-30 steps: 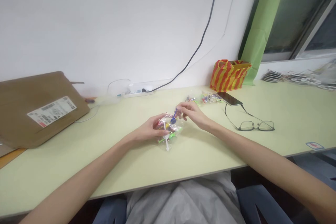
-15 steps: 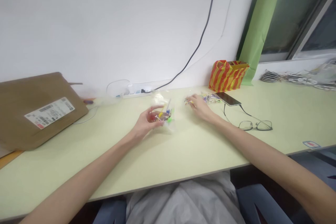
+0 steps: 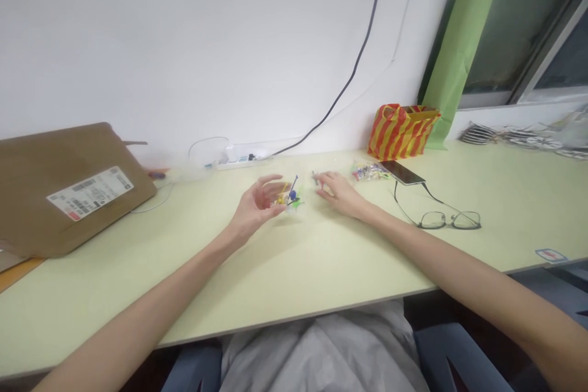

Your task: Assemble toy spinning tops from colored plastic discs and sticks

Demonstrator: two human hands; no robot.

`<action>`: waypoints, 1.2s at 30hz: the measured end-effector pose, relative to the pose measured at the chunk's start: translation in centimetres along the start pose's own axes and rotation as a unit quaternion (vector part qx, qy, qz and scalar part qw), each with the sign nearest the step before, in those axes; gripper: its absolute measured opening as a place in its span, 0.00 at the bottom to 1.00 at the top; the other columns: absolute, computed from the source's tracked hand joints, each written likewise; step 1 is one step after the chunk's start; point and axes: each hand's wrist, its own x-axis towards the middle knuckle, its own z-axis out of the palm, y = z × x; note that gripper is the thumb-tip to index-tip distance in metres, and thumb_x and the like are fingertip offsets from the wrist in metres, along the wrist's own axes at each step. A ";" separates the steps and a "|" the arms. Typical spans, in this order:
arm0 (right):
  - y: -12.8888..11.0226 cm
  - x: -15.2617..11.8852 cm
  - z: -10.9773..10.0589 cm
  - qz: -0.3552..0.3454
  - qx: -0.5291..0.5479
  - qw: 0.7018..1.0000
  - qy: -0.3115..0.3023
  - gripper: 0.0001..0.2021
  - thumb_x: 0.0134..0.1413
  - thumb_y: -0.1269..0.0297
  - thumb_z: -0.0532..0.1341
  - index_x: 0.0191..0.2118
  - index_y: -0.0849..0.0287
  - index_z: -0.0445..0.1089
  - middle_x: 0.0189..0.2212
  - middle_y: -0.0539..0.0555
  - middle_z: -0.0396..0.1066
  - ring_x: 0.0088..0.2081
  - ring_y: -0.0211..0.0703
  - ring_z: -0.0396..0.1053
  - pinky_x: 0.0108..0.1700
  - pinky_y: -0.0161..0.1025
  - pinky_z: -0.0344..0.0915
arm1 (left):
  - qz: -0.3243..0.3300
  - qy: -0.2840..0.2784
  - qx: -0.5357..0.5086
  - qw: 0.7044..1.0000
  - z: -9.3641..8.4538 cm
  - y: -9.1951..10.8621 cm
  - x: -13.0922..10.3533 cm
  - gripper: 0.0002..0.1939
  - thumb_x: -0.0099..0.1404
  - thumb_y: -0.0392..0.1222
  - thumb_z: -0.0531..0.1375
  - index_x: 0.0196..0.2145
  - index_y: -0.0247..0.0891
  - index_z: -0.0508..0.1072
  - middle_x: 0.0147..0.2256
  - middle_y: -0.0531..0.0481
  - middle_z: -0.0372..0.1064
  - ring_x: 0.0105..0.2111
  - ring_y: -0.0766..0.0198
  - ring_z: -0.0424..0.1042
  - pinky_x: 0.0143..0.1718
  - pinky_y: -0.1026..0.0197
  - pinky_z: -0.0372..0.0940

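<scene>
My left hand (image 3: 258, 207) is curled around a thin clear plastic bag, whose edges are hard to make out. Small colourful plastic pieces (image 3: 293, 196), yellow, blue and green with thin sticks, show by its fingertips. To the right, my right hand (image 3: 342, 195) is low over the table, its fingers bent and drawn together. A tiny dark bluish piece (image 3: 315, 177) shows at those fingertips, too small and blurred to name exactly. Behind the right hand lies another clear packet of mixed colourful pieces (image 3: 369, 171).
A phone (image 3: 402, 173) and glasses (image 3: 450, 220) lie right of my right hand. A red-and-yellow striped bag (image 3: 402, 132) stands behind them. On the left is a large brown cardboard package (image 3: 68, 196). Against the wall lies a power strip (image 3: 236, 162) with a black cable (image 3: 351, 76).
My right hand has moved left, closer to my left hand and away from the packet of pieces. My left hand stays in nearly the same place, with the pieces by it shifted slightly.
</scene>
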 end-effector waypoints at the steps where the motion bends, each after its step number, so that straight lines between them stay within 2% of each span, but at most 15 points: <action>1: -0.8 -0.1 0.0 -0.017 0.041 0.999 0.003 0.24 0.68 0.57 0.55 0.66 0.57 0.60 0.60 0.63 0.66 0.61 0.55 0.61 0.63 0.53 0.56 | -0.014 -0.016 0.001 1.000 0.0 -0.1 -0.1 0.37 0.57 0.46 0.72 0.60 0.44 0.63 0.58 0.37 0.69 0.56 0.49 0.71 0.52 0.52 0.67; 5: -3.5 -0.5 0.3 -0.057 0.173 0.983 -0.036 0.31 0.65 0.53 0.60 0.69 0.55 0.55 0.61 0.62 0.65 0.61 0.54 0.62 0.65 0.54 0.54 | -0.068 -0.064 0.042 0.995 0.0 -0.5 -0.4 0.37 0.59 0.49 0.71 0.61 0.43 0.63 0.48 0.41 0.76 0.45 0.53 0.76 0.43 0.56 0.69; 7: -4.1 -0.8 0.2 -0.068 0.216 0.972 -0.059 0.34 0.64 0.55 0.61 0.71 0.55 0.50 0.60 0.62 0.66 0.60 0.53 0.63 0.64 0.53 0.56 | -0.056 -0.052 0.062 0.995 0.0 -0.2 -0.5 0.35 0.59 0.50 0.70 0.61 0.43 0.64 0.45 0.43 0.77 0.43 0.54 0.77 0.42 0.56 0.69; 11: -4.6 -1.2 -0.3 -0.084 0.267 0.958 -0.062 0.36 0.64 0.60 0.60 0.72 0.53 0.45 0.57 0.61 0.66 0.57 0.50 0.66 0.62 0.53 0.60 | -0.033 0.019 0.057 0.998 0.1 0.6 -0.4 0.37 0.58 0.51 0.71 0.61 0.43 0.64 0.45 0.43 0.77 0.41 0.56 0.76 0.42 0.56 0.69; 14: -5.0 -1.3 -0.7 -0.054 0.305 0.950 -0.034 0.41 0.61 0.57 0.64 0.72 0.50 0.43 0.58 0.61 0.65 0.57 0.50 0.66 0.60 0.53 0.62 | -0.063 0.010 0.046 0.997 0.2 0.7 -0.3 0.39 0.57 0.52 0.72 0.62 0.44 0.62 0.50 0.41 0.75 0.41 0.56 0.77 0.42 0.56 0.70; 16: -5.3 -1.2 -0.9 -0.020 0.328 0.945 -0.004 0.41 0.58 0.54 0.66 0.71 0.49 0.46 0.56 0.60 0.66 0.54 0.49 0.69 0.58 0.51 0.65 | -0.070 -0.005 0.036 0.997 0.2 0.7 -0.3 0.37 0.60 0.53 0.70 0.61 0.43 0.62 0.53 0.39 0.73 0.44 0.54 0.77 0.44 0.54 0.70; 18: -5.6 -1.1 -1.2 0.001 0.345 0.938 0.022 0.36 0.59 0.54 0.65 0.69 0.51 0.52 0.51 0.58 0.70 0.49 0.47 0.71 0.54 0.48 0.67 | -0.064 -0.001 0.035 0.997 0.2 0.9 -0.3 0.31 0.63 0.55 0.66 0.59 0.42 0.65 0.53 0.38 0.73 0.46 0.52 0.77 0.44 0.54 0.70; 21: -6.1 -1.0 -1.3 -0.002 0.354 0.935 0.020 0.29 0.58 0.54 0.66 0.63 0.53 0.62 0.44 0.56 0.73 0.44 0.45 0.73 0.48 0.43 0.69 | -0.053 0.005 0.059 0.997 0.2 1.2 -0.4 0.24 0.65 0.57 0.64 0.51 0.38 0.72 0.50 0.38 0.76 0.47 0.50 0.76 0.42 0.54 0.71; 23: -6.3 -0.8 -1.2 -0.014 0.340 0.940 -0.014 0.20 0.57 0.54 0.66 0.53 0.56 0.71 0.39 0.55 0.75 0.40 0.44 0.73 0.44 0.41 0.69 | -0.051 -0.011 0.075 0.996 0.4 1.1 -0.4 0.22 0.65 0.57 0.64 0.48 0.37 0.73 0.46 0.39 0.77 0.45 0.50 0.77 0.42 0.54 0.71; 25: -5.9 -0.5 -1.2 -0.010 0.315 0.949 -0.032 0.12 0.58 0.55 0.64 0.39 0.59 0.75 0.31 0.53 0.75 0.34 0.43 0.72 0.39 0.40 0.67 | -0.048 -0.018 0.079 0.996 0.6 0.7 -0.4 0.22 0.66 0.56 0.64 0.48 0.37 0.72 0.45 0.41 0.77 0.43 0.53 0.76 0.43 0.54 0.70; 27: -4.7 0.1 -1.6 0.019 0.286 0.958 0.025 0.11 0.58 0.57 0.62 0.30 0.59 0.73 0.27 0.53 0.73 0.31 0.42 0.70 0.37 0.39 0.66 | -0.038 0.000 0.082 0.996 0.7 0.2 -0.3 0.22 0.66 0.56 0.63 0.48 0.38 0.71 0.47 0.41 0.76 0.46 0.53 0.76 0.44 0.54 0.70; 29: -2.6 0.5 -2.6 0.064 0.256 0.952 0.154 0.10 0.57 0.58 0.62 0.30 0.58 0.70 0.30 0.53 0.72 0.34 0.44 0.70 0.38 0.39 0.66 | -0.033 0.026 0.093 0.995 0.4 -0.3 -0.2 0.21 0.67 0.56 0.62 0.50 0.39 0.70 0.50 0.40 0.73 0.49 0.53 0.74 0.44 0.54 0.71; 32: 1.7 0.7 -4.5 0.144 0.222 0.903 0.338 0.08 0.60 0.58 0.58 0.33 0.56 0.64 0.32 0.52 0.69 0.36 0.44 0.69 0.40 0.40 0.66 | -0.041 0.040 0.110 0.992 -0.2 -0.5 -0.1 0.21 0.69 0.55 0.59 0.52 0.40 0.68 0.50 0.41 0.72 0.48 0.54 0.73 0.45 0.53 0.70; 34: 4.1 0.6 -5.6 0.181 0.165 0.872 0.425 0.08 0.62 0.58 0.55 0.36 0.56 0.62 0.34 0.53 0.68 0.37 0.45 0.68 0.41 0.42 0.66 | -0.041 0.040 0.117 0.991 -0.4 -0.3 -0.1 0.20 0.69 0.55 0.58 0.52 0.40 0.68 0.48 0.42 0.72 0.46 0.56 0.73 0.44 0.53 0.70; 36: 5.6 0.5 -6.0 0.180 0.085 0.857 0.476 0.08 0.64 0.58 0.54 0.39 0.57 0.63 0.39 0.57 0.67 0.40 0.47 0.68 0.45 0.45 0.65 | -0.044 0.033 0.123 0.991 -0.3 -0.1 -0.2 0.19 0.69 0.54 0.58 0.52 0.40 0.69 0.47 0.43 0.72 0.44 0.56 0.73 0.44 0.53 0.70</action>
